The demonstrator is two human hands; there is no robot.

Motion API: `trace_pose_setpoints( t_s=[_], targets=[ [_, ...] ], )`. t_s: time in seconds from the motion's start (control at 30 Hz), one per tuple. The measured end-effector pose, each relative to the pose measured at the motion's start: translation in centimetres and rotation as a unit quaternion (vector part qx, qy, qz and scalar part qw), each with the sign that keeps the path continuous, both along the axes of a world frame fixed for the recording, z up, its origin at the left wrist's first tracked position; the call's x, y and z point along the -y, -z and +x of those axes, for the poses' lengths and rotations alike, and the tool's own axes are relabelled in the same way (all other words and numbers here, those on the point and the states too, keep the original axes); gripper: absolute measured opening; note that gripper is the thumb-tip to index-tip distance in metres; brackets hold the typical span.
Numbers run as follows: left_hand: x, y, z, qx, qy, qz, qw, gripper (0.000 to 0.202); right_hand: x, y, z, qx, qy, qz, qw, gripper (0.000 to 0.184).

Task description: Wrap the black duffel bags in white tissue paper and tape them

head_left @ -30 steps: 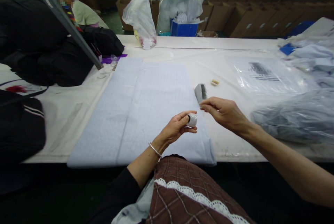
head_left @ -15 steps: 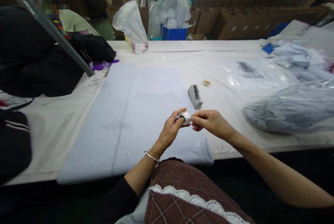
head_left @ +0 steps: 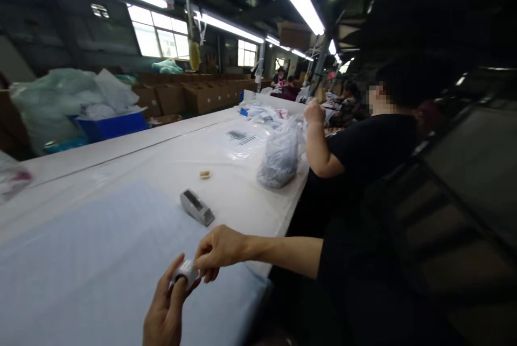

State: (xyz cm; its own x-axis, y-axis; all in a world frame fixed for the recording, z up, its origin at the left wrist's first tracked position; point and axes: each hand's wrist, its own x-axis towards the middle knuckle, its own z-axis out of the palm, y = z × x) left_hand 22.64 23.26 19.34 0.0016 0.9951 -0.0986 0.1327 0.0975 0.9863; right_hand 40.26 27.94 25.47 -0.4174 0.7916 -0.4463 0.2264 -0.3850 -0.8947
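Observation:
My left hand (head_left: pixel 165 305) is closed around a small roll of clear tape (head_left: pixel 187 269), its thumb over the dark core. At the roll's right side my right hand (head_left: pixel 222 249) has its thumb and forefinger pinched together on the tape's edge. Whether a strip has lifted off cannot be made out. Just beyond the hands lies a grey tape dispenser (head_left: pixel 196 207) with no roll visible in it. A small yellowish block (head_left: pixel 205 174) rests behind the dispenser. Pale blue sheeting (head_left: pixel 92 265) spreads over the table below my hands.
On the white table (head_left: pixel 169 166), a clear bag of grey fabric (head_left: pixel 278 160) stands to the right, near a printed plastic bag (head_left: pixel 238 139). A co-worker in black (head_left: pixel 375 141) is at the right edge. A blue box (head_left: pixel 113 124) and cartons (head_left: pixel 202 97) stand behind.
The view has swung right and up, bringing the co-worker and ceiling lights into sight. Both hands remain on the tape roll; the dispenser has stayed on the table.

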Motion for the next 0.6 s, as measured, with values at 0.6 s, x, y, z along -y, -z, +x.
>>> trace_pose_setpoints(
  t_s=[0.6],
  targets=[
    [-1.5, 2.0, 5.4, -0.029, 0.038, 0.023, 0.999, 0.079, 2.2, 0.8, 4.1, 0.453, -0.051, 0.405, 0.792, 0.023]
  ],
)
